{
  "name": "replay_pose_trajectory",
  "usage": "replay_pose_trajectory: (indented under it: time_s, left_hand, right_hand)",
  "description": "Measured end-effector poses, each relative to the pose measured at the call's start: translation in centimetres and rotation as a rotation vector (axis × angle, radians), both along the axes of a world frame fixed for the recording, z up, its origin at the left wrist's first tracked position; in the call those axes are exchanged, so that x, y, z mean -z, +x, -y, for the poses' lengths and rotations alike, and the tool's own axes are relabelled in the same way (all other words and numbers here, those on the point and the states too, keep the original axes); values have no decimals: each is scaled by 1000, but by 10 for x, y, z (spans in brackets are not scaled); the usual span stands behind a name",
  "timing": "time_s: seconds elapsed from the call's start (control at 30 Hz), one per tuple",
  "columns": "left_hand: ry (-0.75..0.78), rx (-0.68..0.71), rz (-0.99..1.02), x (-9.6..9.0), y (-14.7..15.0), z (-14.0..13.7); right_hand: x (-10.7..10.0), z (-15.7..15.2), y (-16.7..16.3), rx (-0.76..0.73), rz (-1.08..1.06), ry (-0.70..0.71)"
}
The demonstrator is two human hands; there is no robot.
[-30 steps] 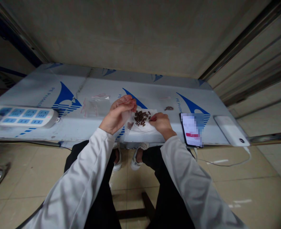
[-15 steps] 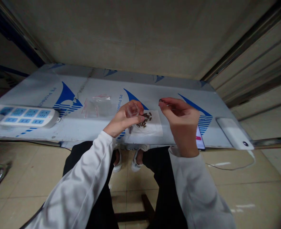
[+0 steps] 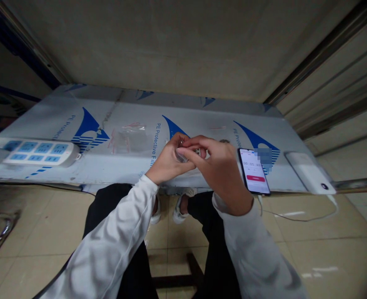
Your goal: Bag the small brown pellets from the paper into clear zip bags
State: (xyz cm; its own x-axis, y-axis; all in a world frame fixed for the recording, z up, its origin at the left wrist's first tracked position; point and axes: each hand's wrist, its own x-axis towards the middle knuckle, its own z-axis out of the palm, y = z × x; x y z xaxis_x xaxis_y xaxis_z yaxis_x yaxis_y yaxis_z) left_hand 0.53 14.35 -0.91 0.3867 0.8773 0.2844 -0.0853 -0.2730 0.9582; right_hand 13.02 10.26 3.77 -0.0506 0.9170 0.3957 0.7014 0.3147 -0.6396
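Observation:
My left hand (image 3: 167, 162) is closed around a small clear plastic bag (image 3: 180, 157), above the front part of the table. My right hand (image 3: 219, 166) meets it there, its thumb and fingers curled together at the bag. Whatever lies between the right fingertips is hidden. Behind the right hand are the white sheet and the pile of small brown-metallic cylindrical pieces, now almost wholly covered. Left of my hands, several flat clear zip bags (image 3: 135, 139) with red edge lines lie on the film-covered table (image 3: 186, 108).
A white power strip (image 3: 67, 158) with blue labels lies at the table's left. To the right are a phone (image 3: 254, 172) with a lit timer screen and a white device (image 3: 304, 172) with a cable. A wall (image 3: 177, 50) rises behind the table.
My right hand has moved left and down, from holding a small dark piece apart on the right to meeting the left hand at the bag. The phone has come into fuller view.

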Motion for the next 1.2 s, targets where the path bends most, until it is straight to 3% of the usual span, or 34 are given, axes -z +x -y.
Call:
replay_pose_trajectory:
  time_s: [0.1, 0.2, 0.33, 0.5, 0.67, 0.97, 1.2]
  left_hand:
    - [-19, -51, 25, 1, -1, 0]
    - [-46, -65, 35, 1, -3, 1]
    - [-149, -49, 100, -3, -7, -1]
    - [-201, -222, 95, -6, -8, -5]
    - [-203, -269, 93, -3, -6, -4]
    - [-191, -203, 78, -4, -7, 0]
    - [-197, -270, 66, 0, -6, -2]
  right_hand:
    - [4, -2, 4, -99, -3, -13]
    - [9, -6, 11, -93, -83, -32]
    - [20, -12, 23, -28, -303, -120]
    - [35, -15, 27, -30, -599, -185]
    - [43, -18, 18, 1, -861, -247]
    - [47, -19, 18, 62, -868, -277]
    - [49, -19, 19, 40, -869, -304]
